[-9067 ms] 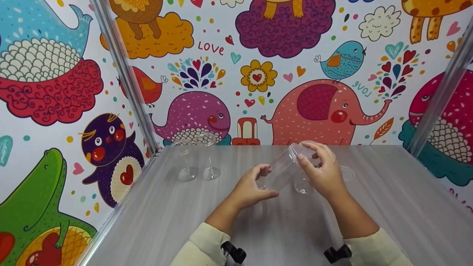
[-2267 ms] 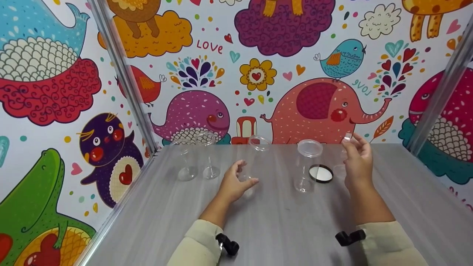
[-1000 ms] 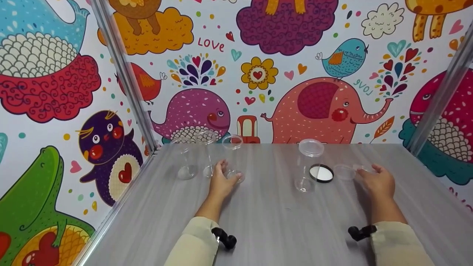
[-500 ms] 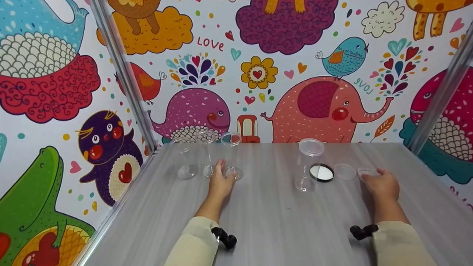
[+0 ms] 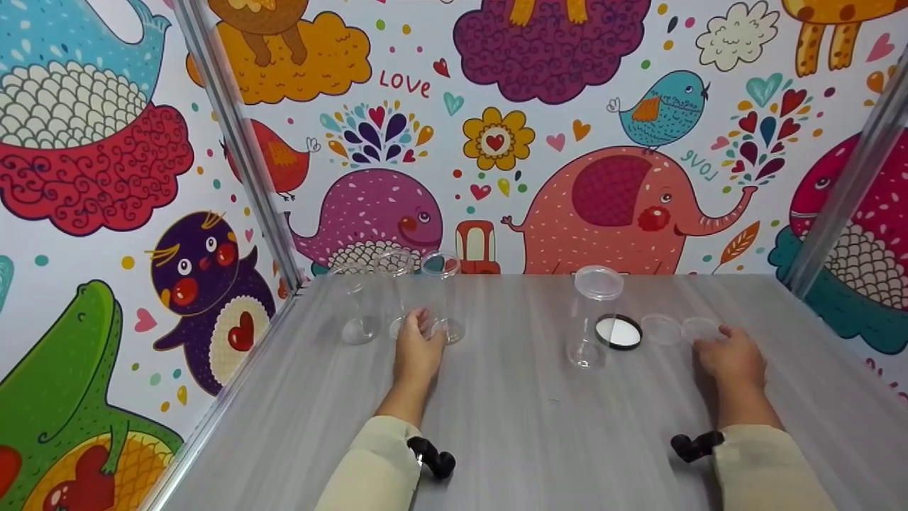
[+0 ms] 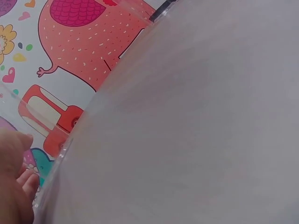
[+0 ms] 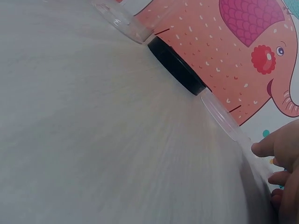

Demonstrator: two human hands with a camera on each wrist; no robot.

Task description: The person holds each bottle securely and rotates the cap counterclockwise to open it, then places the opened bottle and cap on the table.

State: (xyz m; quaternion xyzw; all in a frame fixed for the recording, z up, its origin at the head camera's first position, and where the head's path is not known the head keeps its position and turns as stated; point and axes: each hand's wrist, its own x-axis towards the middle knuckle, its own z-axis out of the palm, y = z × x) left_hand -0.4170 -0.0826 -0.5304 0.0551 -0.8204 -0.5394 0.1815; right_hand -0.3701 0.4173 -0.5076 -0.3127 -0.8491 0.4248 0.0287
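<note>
In the head view, my left hand is beside a clear plastic jar, its thumb and loosely bent fingers close to the base. This jar stands upright and uncapped, next to two more clear jars, the middle jar and the leftmost jar. My right hand is at the near right edge of a clear lid lying flat on the table. Its fingers are relaxed around that edge. The right wrist view shows thumb and fingertips of the right hand close to the lid.
Another clear lid lies just left of the first. Left of it lies a black-rimmed lid with a white inside. A clear jar with a lid on top stands mid-right on the grey table. Printed walls enclose the back and sides.
Earlier both hands held a jar with a lid on it. The lids are now off and lie at right; the left hand brought its jar into the left row. Lately the jar shifts slightly left.
</note>
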